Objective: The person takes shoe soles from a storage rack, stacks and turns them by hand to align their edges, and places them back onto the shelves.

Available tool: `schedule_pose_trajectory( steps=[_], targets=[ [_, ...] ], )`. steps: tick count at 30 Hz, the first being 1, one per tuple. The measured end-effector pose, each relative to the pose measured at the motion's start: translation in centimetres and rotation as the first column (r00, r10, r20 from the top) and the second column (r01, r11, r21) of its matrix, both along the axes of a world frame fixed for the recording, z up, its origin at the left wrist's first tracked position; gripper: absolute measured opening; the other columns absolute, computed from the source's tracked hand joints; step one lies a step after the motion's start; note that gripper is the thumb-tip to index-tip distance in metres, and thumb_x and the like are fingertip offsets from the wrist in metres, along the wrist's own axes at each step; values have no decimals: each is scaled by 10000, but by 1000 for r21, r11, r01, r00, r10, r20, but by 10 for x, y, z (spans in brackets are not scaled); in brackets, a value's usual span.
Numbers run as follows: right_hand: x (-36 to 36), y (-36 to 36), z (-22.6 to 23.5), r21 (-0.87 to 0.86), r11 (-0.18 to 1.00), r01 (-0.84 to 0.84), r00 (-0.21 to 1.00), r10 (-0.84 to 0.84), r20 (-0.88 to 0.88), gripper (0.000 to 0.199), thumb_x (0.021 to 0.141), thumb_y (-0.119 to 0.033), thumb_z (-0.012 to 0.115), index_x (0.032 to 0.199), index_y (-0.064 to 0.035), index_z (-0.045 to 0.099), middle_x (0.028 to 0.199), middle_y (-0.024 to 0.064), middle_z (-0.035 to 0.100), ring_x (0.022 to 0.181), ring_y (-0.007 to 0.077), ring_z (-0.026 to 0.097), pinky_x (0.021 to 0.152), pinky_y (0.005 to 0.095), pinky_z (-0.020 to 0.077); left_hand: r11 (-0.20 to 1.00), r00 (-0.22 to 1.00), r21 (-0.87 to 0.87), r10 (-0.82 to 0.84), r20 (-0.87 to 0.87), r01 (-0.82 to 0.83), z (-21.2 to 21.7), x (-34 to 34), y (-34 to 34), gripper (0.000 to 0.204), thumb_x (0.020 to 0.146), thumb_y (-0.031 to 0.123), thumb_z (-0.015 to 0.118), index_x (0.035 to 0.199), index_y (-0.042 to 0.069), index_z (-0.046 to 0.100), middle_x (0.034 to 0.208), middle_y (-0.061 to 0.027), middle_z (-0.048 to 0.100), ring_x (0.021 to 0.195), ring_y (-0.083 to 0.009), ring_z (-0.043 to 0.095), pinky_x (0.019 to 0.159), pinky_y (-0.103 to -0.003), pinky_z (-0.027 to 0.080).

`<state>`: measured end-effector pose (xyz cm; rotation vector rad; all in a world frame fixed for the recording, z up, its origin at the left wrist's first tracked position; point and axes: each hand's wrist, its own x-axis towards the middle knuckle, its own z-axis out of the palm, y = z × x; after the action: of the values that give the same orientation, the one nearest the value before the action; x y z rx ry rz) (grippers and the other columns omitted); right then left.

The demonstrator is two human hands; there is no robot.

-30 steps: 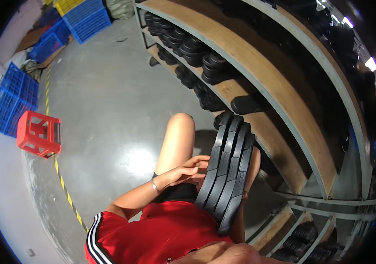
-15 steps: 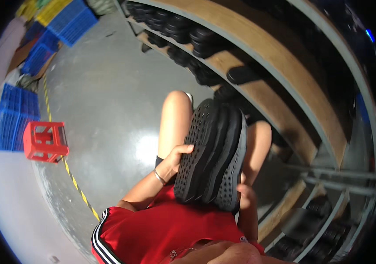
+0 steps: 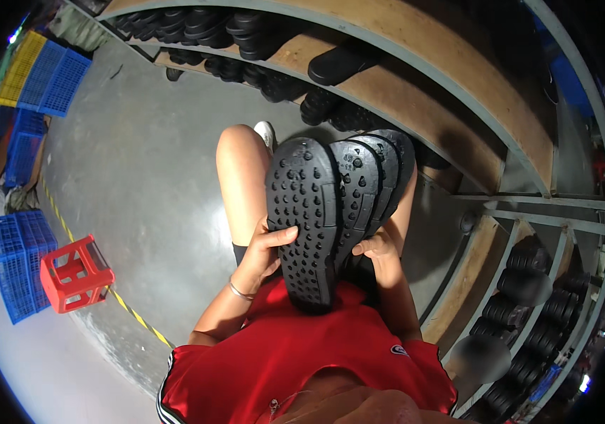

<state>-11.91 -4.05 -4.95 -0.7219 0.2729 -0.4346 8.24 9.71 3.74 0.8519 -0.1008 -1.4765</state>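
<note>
Black rubber shoe soles [image 3: 330, 205], studded undersides up, stand fanned in a stack against the person's red shirt [image 3: 302, 346], above the bare knees. Left hand [image 3: 270, 247] comes up with the wrist bent, fingers curled over the front sole's left edge, gripping it. Right hand [image 3: 380, 247] cups the stack's right side, fingers closed on the rear soles. Wooden shelves [image 3: 415, 99] of more soles curve behind.

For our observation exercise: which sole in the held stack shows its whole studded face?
The leftmost black sole, under the left hand; the soles behind show only strips.
</note>
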Motion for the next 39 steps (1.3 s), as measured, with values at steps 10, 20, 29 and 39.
schedule_pose_trajectory(
  steps=[10,20,29,39],
  targets=[
    [23,-10,62,-283,957,60,995,-81,-64,799,539,28,842,1276,3,535,1224,82,596,1155,222,527,976,336,430,985,981,-103,120,-156,-137,-24,17,7,642,725,28,598,1338,-13,412,1200,-153,595,1071,-283,609,947,-396,506],
    [23,-10,-1,-120,992,-48,998,42,-50,734,539,48,829,1228,6,580,1214,87,611,1142,228,539,978,338,425,989,953,-55,147,265,-138,7,5,8,814,722,-51,687,1423,31,283,1264,-125,527,1162,-223,533,995,-352,432],
    [44,-12,54,-58,972,228,949,-208,238,951,489,93,814,1366,-19,463,1351,80,529,1274,252,447,1059,371,367,985,763,-167,70,642,50,19,-14,0,771,784,57,766,1396,10,299,1285,-110,496,1212,-191,481,1027,-337,378],
    [28,-12,102,-433,815,-385,898,221,-380,1093,605,-62,829,1475,41,176,1472,161,324,1354,249,325,1107,337,260,941,852,-249,-70,520,229,-22,20,-18,844,874,313,634,1490,-23,166,1501,-194,294,1419,-269,240,1157,-362,165]
  ],
)
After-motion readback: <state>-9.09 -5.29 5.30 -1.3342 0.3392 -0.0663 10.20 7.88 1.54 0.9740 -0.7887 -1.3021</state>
